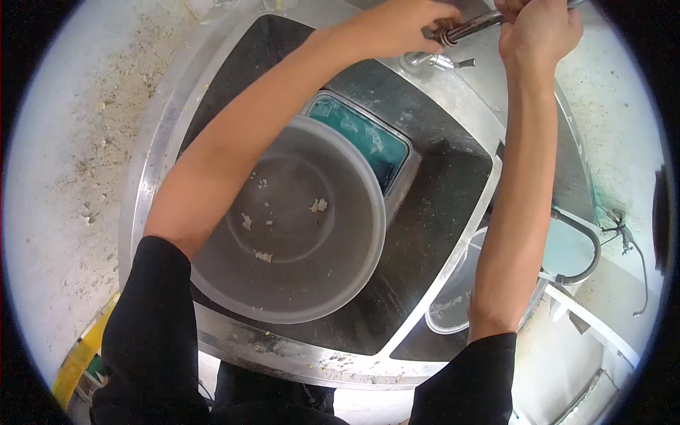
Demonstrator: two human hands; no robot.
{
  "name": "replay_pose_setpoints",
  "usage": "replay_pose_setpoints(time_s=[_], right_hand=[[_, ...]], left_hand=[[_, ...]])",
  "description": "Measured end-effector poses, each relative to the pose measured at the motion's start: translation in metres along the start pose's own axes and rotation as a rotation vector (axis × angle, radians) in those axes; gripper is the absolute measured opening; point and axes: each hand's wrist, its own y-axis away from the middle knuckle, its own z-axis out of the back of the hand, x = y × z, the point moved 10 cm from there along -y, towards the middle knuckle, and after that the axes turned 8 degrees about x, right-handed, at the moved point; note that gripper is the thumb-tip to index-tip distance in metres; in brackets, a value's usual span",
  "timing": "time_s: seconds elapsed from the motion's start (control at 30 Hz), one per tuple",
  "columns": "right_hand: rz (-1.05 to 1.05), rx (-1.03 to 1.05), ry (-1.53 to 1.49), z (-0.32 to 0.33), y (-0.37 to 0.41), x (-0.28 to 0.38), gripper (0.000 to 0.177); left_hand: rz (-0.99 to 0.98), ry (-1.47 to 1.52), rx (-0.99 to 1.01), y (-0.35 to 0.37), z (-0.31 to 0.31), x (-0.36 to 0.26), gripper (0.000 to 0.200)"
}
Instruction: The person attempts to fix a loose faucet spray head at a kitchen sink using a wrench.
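Observation:
Both my arms reach across a steel sink (432,234) to a metal tap (435,61) at its far edge. My left hand (414,27) has its fingers curled on the fitting at the near end of a metal tap pipe (476,27). Further right, my right hand (540,34) is wrapped around the same pipe. Below my left forearm, a large round translucent plastic basin (354,262) sits in the sink, with several pale scraps (263,256) on its bottom. Part of the basin is hidden by that arm.
A rectangular container with a teal interior (361,134) lies behind the basin, partly covered by it. In the right-hand sink compartment stands a clear container (448,312), partly behind my right arm. A dark curved hose (591,244) is at the right. The left wall (92,156) is stained.

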Motion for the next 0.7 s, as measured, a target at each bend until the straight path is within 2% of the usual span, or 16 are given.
replay_pose_setpoints(time_s=[0.03, 0.07, 0.13, 0.2, 0.27, 0.33, 0.37, 0.4, 0.43, 0.47, 0.53, 0.6, 0.67, 0.7], right_hand=[[0.005, 0.005, 0.001, 0.015, -0.008, -0.013, 0.034], [-0.164, 0.219, -0.333, 0.018, -0.023, -0.052, 0.034], [-0.337, 0.433, -0.662, -0.018, -0.012, -0.051, 0.034], [-0.037, 0.009, 0.001, 0.007, -0.007, -0.01, 0.035], [-0.021, 0.009, -0.018, 0.001, -0.003, -0.006, 0.035], [-0.001, 0.007, -0.034, 0.004, -0.005, -0.006, 0.035], [-0.039, 0.002, -0.058, 0.008, -0.009, -0.013, 0.035], [-0.077, -0.003, -0.083, 0.011, -0.011, -0.019, 0.035], [-0.074, -0.006, -0.084, 0.011, -0.01, -0.018, 0.035], [-0.078, -0.011, -0.076, 0.01, -0.01, -0.017, 0.035], [-0.081, -0.015, -0.069, 0.008, -0.009, -0.015, 0.035], [-0.039, -0.042, 0.046, 0.009, -0.007, -0.009, 0.035], [-0.062, -0.043, 0.024, 0.01, -0.008, -0.013, 0.035], [-0.081, -0.048, 0.005, 0.008, -0.007, -0.012, 0.036]], left_hand=[[-0.047, -0.017, -0.005, 0.0, -0.002, 0.005, 0.036], [-0.049, -0.016, -0.01, 0.0, -0.002, 0.007, 0.036], [-0.07, -0.08, -0.013, 0.0, -0.003, 0.007, 0.036], [-0.058, -0.041, -0.014, -0.001, -0.004, 0.012, 0.036], [-0.049, -0.008, -0.008, 0.002, -0.002, 0.014, 0.037], [-0.22, -0.316, -0.093, 0.012, 0.005, -0.009, 0.035], [-0.223, -0.316, -0.092, 0.01, 0.002, -0.006, 0.035], [-0.293, -0.404, -0.174, 0.011, 0.0, -0.005, 0.028], [-0.363, -0.493, -0.257, 0.015, -0.004, -0.007, 0.032], [-0.367, -0.496, -0.255, 0.017, -0.012, -0.001, 0.032], [-0.218, -0.516, -0.233, 0.015, -0.021, 0.017, 0.034], [-0.293, -0.522, -0.308, 0.018, -0.022, 0.011, 0.032], [-0.355, -0.523, -0.379, 0.029, -0.021, 0.003, 0.03], [-0.235, -0.332, -0.335, 0.024, -0.017, 0.018, 0.032]])
